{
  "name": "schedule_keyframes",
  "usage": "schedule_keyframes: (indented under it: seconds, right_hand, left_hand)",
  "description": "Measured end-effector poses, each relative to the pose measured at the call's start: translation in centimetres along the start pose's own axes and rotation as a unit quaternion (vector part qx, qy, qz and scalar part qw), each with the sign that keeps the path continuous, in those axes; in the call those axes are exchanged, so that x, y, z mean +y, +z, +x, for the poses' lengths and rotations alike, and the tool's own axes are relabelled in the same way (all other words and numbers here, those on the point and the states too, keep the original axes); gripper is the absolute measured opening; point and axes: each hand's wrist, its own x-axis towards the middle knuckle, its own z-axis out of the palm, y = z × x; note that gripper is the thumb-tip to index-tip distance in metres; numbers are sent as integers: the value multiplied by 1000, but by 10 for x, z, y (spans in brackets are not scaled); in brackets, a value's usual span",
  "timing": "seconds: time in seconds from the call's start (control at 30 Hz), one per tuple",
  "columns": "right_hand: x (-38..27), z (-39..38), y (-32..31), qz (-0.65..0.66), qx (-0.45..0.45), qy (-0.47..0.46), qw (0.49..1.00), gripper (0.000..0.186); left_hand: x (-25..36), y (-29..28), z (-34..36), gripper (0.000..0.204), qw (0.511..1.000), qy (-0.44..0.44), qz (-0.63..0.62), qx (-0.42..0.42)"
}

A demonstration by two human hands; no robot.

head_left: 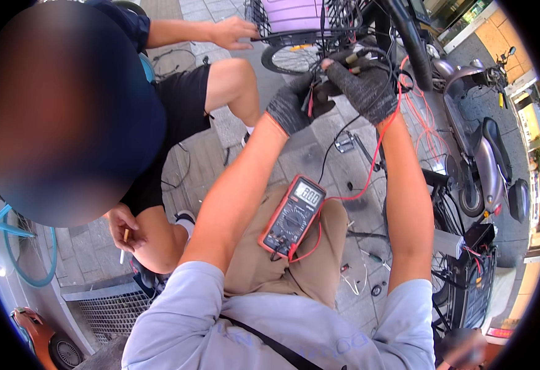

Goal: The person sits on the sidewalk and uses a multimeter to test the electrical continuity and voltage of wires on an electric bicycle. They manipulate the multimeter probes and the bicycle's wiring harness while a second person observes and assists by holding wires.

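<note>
Both hands wear dark grey knit gloves and meet in front of a bicycle's front end. My left hand (296, 106) is closed around a slim red and dark piece that looks like a test probe (310, 105). Beside it, my right hand (365, 89) grips a bunch of black cables (357, 57) with bare thumb tip showing; the exact contact point is hidden. A red multimeter (292, 216) lies on my lap, its display lit. From it run a red lead (378, 157) past my right wrist and a black lead (326, 154) up toward my hands.
Another person (183, 92) sits at left, one hand (236, 32) by the bike basket (257, 15), the other (123, 228) holding a cigarette. A purple box (291, 13) sits in the basket. A scooter (476, 129) stands at right. Tools and loose cable pieces (359, 277) lie on the paving.
</note>
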Motion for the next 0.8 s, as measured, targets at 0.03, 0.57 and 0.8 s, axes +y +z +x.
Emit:
schedule_keyframes:
  seconds: [0.03, 0.57, 0.8]
  right_hand:
    - [-7, -4, 2, 42, -7, 30, 999, 28]
    - [-18, -5, -4, 29, 36, 12, 999, 29]
    - [-21, -16, 3, 17, 70, -14, 997, 24]
  left_hand:
    - [-1, 9, -4, 27, 1000, 4, 6, 25]
    - [2, -3, 5, 28, 999, 16, -20, 45]
    - [3, -3, 5, 30, 999, 8, -23, 45]
